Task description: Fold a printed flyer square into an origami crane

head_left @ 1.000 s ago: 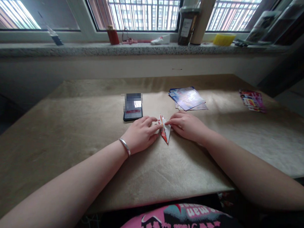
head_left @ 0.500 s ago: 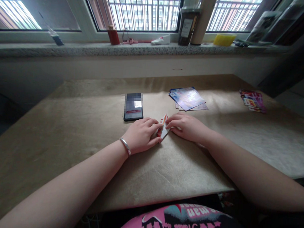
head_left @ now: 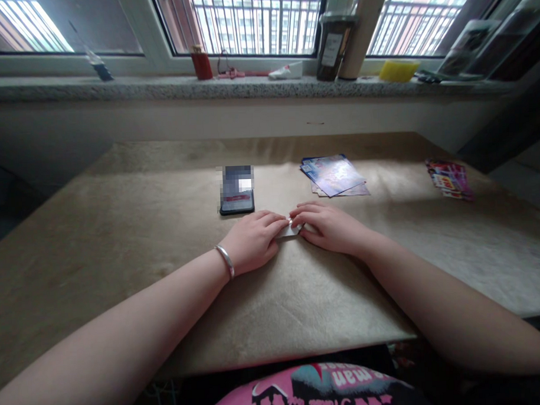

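Observation:
A small piece of folded paper [head_left: 290,231] lies on the table in front of me, its white side showing between my hands. My left hand [head_left: 255,239], with a silver bangle at the wrist, presses its fingertips on the paper's left part and covers it. From the other side my right hand [head_left: 324,225] holds the right end, forefinger on top and thumb at the near edge. Much of the paper is hidden under the fingers. Just beyond my left hand is a phone [head_left: 236,192] with a blurred screen.
Overlapping sheets of printed paper [head_left: 335,175] lie beyond my right hand. Farther right is a spread of colourful cards [head_left: 449,180]. On the stone windowsill [head_left: 257,88] stand a red container [head_left: 201,63], a dark lidded jar [head_left: 332,48] and a yellow block [head_left: 399,71].
The paper stood tilted with its red and orange print showing; now it lies flatter, white side up. Both hands stay close, and the left fingers have come down over it.

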The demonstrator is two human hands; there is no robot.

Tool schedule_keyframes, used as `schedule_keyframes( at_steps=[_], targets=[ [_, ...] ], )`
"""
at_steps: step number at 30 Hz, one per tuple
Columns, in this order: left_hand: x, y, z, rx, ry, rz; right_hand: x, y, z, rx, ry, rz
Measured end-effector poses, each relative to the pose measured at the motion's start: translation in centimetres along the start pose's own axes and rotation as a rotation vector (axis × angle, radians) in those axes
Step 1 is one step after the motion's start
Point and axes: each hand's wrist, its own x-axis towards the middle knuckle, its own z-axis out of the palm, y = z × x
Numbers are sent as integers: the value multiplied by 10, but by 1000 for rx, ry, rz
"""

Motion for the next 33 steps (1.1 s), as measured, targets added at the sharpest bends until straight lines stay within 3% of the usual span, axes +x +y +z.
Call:
schedule_keyframes(
  at_steps=[14,19,33],
  targets=[
    [0,-9,2,139,99,33,0,-5,-1,-120,10,67],
    [1,-6,2,135,73,82,0,-7,-3,-191,22,71],
    [3,-1,2,196,15,23,7,-19,3,-282,-50,-32]
  ],
)
